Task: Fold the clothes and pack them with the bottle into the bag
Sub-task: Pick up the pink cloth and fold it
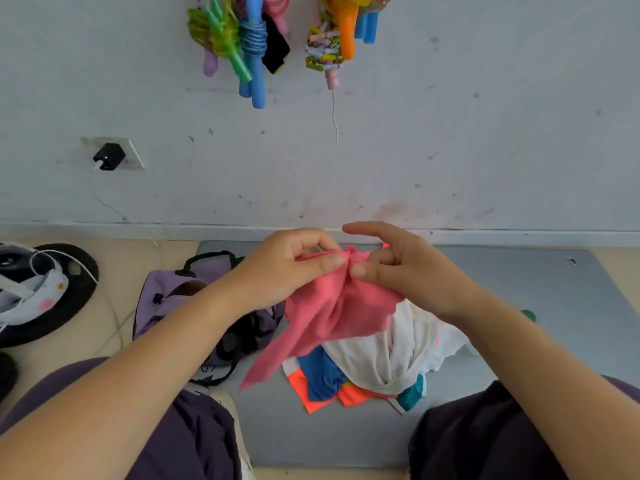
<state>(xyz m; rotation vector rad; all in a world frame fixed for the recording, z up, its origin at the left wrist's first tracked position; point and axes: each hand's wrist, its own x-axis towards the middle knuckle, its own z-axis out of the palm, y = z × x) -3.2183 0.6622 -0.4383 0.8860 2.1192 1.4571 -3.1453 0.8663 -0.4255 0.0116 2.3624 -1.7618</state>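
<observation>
Pretty bright in here, soft even daylight with no harsh glare, and the wall (450, 116) looks flat and a bit washed out. Shadows are faint, just a soft dark patch under the clothes pile (381, 362) on the grey mat (540, 282). The wide lens bends the baseboard line and stretches the forearms near the bottom corners, and the whole picture is slightly soft, fingertips especially.

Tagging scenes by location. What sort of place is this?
Likely a room in a home, with the person sitting on the floor. Clues: a grey mat on pale flooring, a scuffed wall with a socket, and jump ropes hanging on it.
</observation>
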